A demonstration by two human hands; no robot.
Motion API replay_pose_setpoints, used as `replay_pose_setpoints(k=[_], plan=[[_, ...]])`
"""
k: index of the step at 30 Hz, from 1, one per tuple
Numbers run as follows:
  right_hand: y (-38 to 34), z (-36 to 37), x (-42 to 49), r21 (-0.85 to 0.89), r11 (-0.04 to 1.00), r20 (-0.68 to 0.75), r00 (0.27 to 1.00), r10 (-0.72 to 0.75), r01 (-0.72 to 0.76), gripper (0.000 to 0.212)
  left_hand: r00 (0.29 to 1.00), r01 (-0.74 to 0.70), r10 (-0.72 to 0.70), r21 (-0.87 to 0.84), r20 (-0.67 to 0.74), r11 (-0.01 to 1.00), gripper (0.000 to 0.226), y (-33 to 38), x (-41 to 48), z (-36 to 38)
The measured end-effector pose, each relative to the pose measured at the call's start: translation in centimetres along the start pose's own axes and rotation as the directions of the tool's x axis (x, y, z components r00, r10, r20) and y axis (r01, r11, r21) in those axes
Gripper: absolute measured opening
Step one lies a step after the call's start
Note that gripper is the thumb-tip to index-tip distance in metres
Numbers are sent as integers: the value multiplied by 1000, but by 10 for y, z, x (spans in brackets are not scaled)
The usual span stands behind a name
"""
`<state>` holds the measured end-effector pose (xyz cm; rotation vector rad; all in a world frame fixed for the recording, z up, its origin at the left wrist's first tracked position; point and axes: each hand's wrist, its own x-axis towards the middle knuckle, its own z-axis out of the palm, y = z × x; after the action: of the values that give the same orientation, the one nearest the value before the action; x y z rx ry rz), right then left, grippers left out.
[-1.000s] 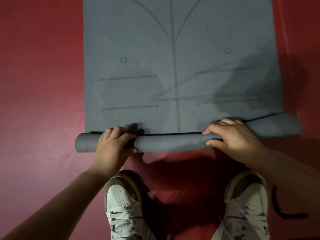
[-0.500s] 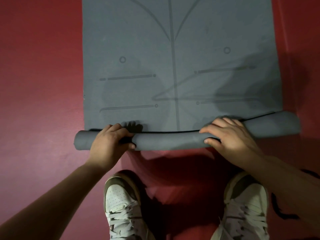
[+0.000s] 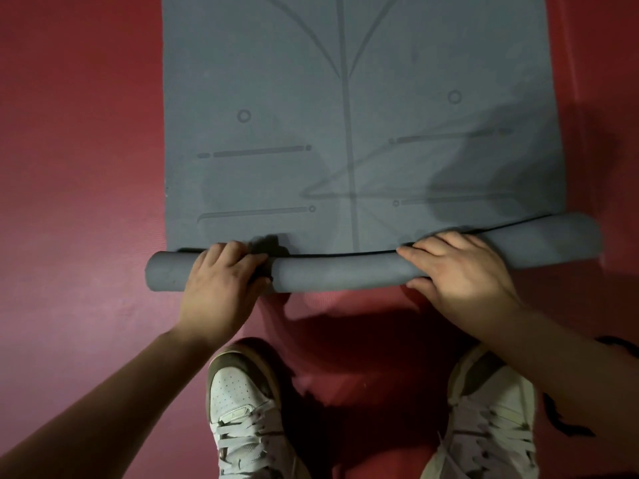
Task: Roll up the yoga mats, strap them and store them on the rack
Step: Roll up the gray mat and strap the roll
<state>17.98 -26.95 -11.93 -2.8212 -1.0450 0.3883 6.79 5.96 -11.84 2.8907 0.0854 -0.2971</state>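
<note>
A grey yoga mat [image 3: 345, 115] with printed alignment lines lies flat on the red floor, running away from me. Its near end is wound into a thin roll [image 3: 339, 271] that stretches across the view, thicker and slightly farther forward at the right end. My left hand [image 3: 221, 281] grips the roll near its left end, fingers curled over the top. My right hand [image 3: 460, 267] holds the roll right of centre, fingers over the top and thumb on the near side.
Red padded floor [image 3: 79, 167] surrounds the mat on both sides. My two white sneakers [image 3: 242, 409] stand just behind the roll. A black strap [image 3: 567, 426] lies on the floor at the lower right, partly hidden by my right arm.
The roll has moved slightly forward over the flat mat, and both hands have travelled with it.
</note>
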Motion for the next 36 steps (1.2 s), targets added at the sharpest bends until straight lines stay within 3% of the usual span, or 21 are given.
replay_pose_setpoints(k=[5, 8, 11, 15, 19, 25, 30, 36], plan=[[4, -6, 9, 8, 1000, 70, 997, -10, 10, 54, 1000, 1, -2, 57, 25, 998, 61, 13, -3, -1], [4, -10, 13, -8, 1000, 101, 995, -23, 24, 57, 1000, 9, -11, 53, 26, 999, 54, 12, 2, -1], [3, -10, 14, 35, 998, 135, 990, 51, -56, 64, 1000, 12, -13, 25, 22, 1000, 48, 9, 7, -1], [0, -3, 7, 70, 997, 1, 999, 42, -42, 37, 999, 33, -33, -12, 29, 999, 48, 7, 12, -1], [-6, -6, 3, 30, 998, -92, 994, 63, -61, 39, 998, 62, -62, 22, -21, 998, 47, 7, 14, -1], [-14, -5, 0, 14, 995, -139, 986, 97, -96, 34, 1000, -7, 8, 63, -27, 998, 46, 5, 19, -5], [-10, -5, -4, -9, 998, -107, 993, 60, -61, 58, 998, 20, -18, 30, -58, 999, 45, 7, 20, -5], [-10, -2, 0, 22, 995, -181, 978, 100, -97, 41, 991, 81, -79, 7, -106, 997, 37, 6, 20, -2]])
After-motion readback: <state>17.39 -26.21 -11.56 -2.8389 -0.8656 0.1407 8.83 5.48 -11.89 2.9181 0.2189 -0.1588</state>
